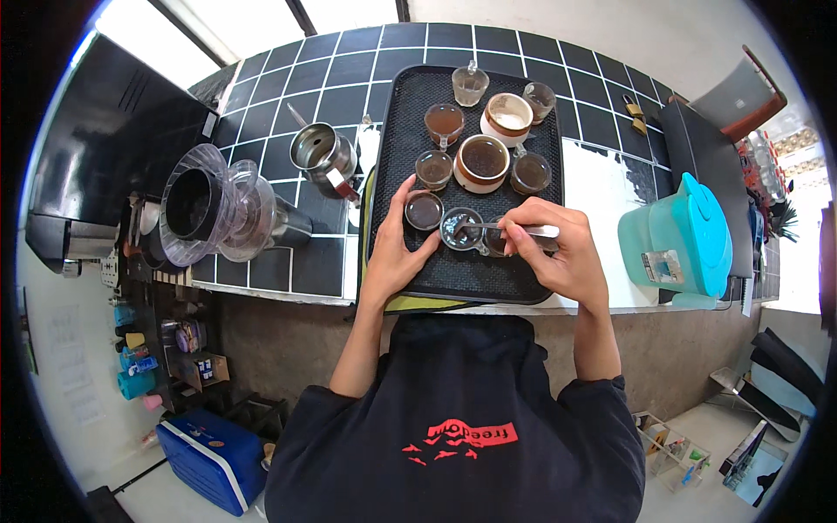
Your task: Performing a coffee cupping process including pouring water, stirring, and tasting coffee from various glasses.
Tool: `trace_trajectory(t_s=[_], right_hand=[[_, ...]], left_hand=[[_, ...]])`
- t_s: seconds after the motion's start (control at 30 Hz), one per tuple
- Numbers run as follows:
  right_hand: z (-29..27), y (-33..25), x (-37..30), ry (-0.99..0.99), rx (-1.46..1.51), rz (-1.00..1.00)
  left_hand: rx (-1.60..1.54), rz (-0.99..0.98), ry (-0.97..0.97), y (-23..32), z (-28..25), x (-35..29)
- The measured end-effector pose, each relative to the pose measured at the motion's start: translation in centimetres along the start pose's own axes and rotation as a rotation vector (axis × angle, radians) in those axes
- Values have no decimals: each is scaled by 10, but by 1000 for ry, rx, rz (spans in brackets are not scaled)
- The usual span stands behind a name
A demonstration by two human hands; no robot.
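My right hand [558, 248] grips a metal spoon [486, 226], its tip over or in a small glass cup [459, 237] of dark liquid. My left hand [397, 259] curves around a neighbouring glass cup [425, 211] of dark brown liquid, index finger on its left side and thumb below. Another dark cup [493, 244] sits partly hidden under my right hand. Farther back on the black tray [418, 279] stand a brown-and-white bowl [482, 164] of dark liquid, a second bowl [507, 118] with whitish contents, and several glass cups, one holding murky brown liquid [445, 125].
Left of the tray are a steel pitcher [323, 152] and a clear plastic dripper set [248, 213]. To the right stands a turquoise water jug [676, 240]. The counter [305, 261] has black tiles. A padlock [635, 113] lies at the back right.
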State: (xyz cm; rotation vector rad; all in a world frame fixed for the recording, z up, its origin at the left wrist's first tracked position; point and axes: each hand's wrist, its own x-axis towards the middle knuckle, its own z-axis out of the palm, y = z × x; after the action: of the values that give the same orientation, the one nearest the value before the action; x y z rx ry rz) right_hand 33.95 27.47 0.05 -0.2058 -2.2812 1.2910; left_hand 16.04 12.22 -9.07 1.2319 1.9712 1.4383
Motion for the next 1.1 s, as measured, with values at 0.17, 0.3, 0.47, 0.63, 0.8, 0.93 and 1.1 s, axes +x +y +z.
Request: trace_trajectory(t_s=[0.17, 0.3, 0.47, 0.63, 0.8, 0.93, 1.1], right_hand=[[1, -1, -2, 47, 25, 27], [1, -3, -2, 67, 31, 14], [-1, -1, -3, 65, 15, 5], [-6, -2, -1, 56, 12, -6], [-7, -1, -1, 30, -17, -22], [-6, 1, 0, 30, -19, -23], [-7, 0, 1, 59, -27, -23]], left_hand=[[-17, 29, 14, -2, 2, 2], [-67, -12, -3, -5, 0, 2], [-29, 17, -7, -6, 0, 2], [-22, 20, -17, -6, 0, 2], [2, 27, -19, -5, -1, 4], [-6, 22, -23, -4, -2, 4], [-18, 13, -19, -3, -2, 4]])
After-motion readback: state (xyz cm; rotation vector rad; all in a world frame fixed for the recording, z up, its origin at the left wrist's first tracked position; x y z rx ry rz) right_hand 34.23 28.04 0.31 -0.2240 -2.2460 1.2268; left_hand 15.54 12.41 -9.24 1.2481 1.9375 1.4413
